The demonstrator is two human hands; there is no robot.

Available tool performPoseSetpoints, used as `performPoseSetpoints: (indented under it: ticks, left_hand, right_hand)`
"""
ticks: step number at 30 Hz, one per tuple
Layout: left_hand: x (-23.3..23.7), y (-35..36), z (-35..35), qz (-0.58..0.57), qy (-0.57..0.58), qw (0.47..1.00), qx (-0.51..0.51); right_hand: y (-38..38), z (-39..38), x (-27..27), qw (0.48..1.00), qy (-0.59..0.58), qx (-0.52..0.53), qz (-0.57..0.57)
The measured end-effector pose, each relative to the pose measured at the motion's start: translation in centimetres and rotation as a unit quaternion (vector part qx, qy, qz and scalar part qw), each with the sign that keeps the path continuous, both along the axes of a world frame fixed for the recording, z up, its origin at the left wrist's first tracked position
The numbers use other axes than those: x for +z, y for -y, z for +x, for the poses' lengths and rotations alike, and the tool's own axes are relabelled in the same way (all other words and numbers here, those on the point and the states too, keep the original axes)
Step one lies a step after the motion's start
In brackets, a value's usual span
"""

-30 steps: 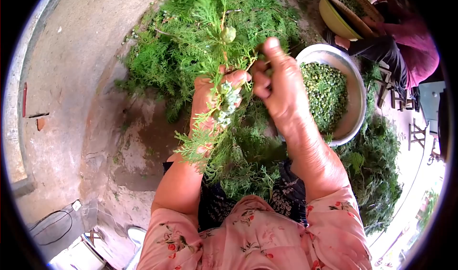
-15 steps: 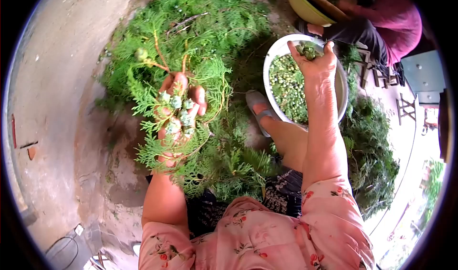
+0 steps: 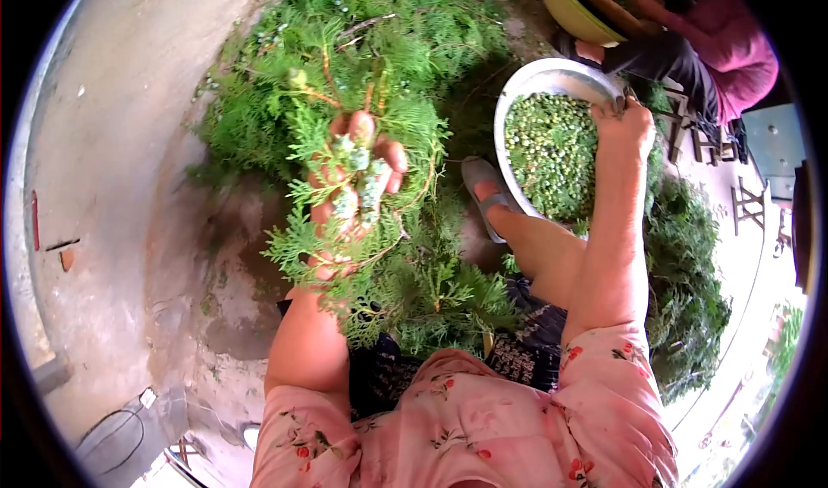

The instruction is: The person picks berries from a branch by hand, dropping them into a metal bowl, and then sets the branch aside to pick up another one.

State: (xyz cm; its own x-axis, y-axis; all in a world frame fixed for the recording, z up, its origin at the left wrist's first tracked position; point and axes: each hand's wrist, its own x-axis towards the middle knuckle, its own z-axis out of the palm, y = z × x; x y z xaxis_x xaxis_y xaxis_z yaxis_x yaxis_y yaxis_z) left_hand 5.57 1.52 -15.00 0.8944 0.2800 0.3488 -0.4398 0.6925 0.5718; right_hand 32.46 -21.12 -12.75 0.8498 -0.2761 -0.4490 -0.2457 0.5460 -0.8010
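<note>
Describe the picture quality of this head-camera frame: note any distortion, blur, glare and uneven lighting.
Head view: strong fisheye bending, with a black ring around the round image; head view: the left hand and its sprig are slightly motion-blurred, while the metal bowl looks sharper; head view: daylight washes out the lower right edge, and the bowl's rim glares white.
</note>
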Motion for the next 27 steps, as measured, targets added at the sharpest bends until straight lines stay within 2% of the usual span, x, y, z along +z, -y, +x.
performPoseSetpoints:
  ticks: [1,2,4,6,8,10,12,13,14,16,17,18,20,21,22,24,25,26,27]
  left_hand:
    - [0.7,0.2,-0.6,-0.064,-0.143,0.987,0.031]
    - [1.7,0.6,-0.3,-0.03,-0.202,0.976,0.071]
    - [0.7,0.8,-0.2,0.015,-0.058,0.996,0.064]
    - [1.7,1.2,0.0,0.009,-0.059,0.994,0.09]
    - [1.8,0.8,0.1,-0.065,-0.101,0.993,0.021]
    - [1.1,0.8,-0.2,-0.117,-0.143,0.983,0.02]
    - [0.6,0.9,0.2,-0.061,-0.073,0.994,0.049]
    - [2.0,0.1,-0.6,-0.072,-0.136,0.987,-0.049]
    - [3.8,0.9,-0.4,-0.127,-0.214,0.969,-0.002]
    - [4.5,1.4,0.2,-0.095,-0.251,0.96,0.078]
    - [5.1,1.7,0.2,-0.124,-0.275,0.949,0.096]
    - [5.4,1.7,0.3,-0.124,-0.274,0.949,0.098]
    - [5.7,1.7,0.7,-0.08,-0.288,0.944,0.142]
    - [5.2,1.5,1.1,-0.042,-0.279,0.947,0.152]
    - [4.4,0.9,1.0,-0.025,-0.271,0.954,0.127]
    - [3.2,1.2,0.6,-0.036,-0.206,0.968,0.137]
    - [3.4,1.3,0.3,-0.024,-0.248,0.955,0.159]
    - [3.6,2.0,0.2,-0.06,-0.313,0.925,0.209]
    - [4.2,1.9,0.4,-0.024,-0.303,0.934,0.187]
  right_hand:
    - [-0.8,-0.5,0.4,0.999,0.027,0.039,0.027]
    - [-1.7,-1.3,0.8,0.994,0.056,0.077,0.051]
    - [-3.4,-2.5,1.7,0.965,0.12,0.227,0.06]
    - [-5.4,-5.4,3.8,0.909,0.187,0.372,-0.002]
    - [-7.4,-7.8,4.5,0.857,0.219,0.457,-0.089]
    - [-8.7,-10.2,5.3,0.819,0.216,0.523,-0.097]
    - [-9.6,-12.2,5.0,0.824,0.235,0.509,-0.088]
    - [-9.7,-12.6,5.2,0.811,0.239,0.521,-0.12]
    - [-9.8,-13.0,5.5,0.808,0.239,0.525,-0.116]
    - [-10.0,-13.7,6.0,0.793,0.284,0.484,-0.236]
    - [-10.7,-14.0,5.5,0.792,0.365,0.441,-0.212]
    - [-10.7,-14.4,5.9,0.761,0.402,0.455,-0.23]
    - [-10.8,-15.9,6.6,0.755,0.348,0.532,-0.159]
    - [-11.2,-16.6,6.0,0.745,0.395,0.512,-0.163]
    - [-11.3,-16.9,6.4,0.731,0.396,0.548,-0.093]
    - [-11.6,-17.7,6.9,0.731,0.365,0.571,-0.081]
    - [-12.2,-17.5,6.1,0.697,0.448,0.546,-0.125]
    - [-12.1,-17.4,5.8,0.679,0.46,0.557,-0.13]
    - [-12.0,-17.5,5.8,0.688,0.442,0.561,-0.127]
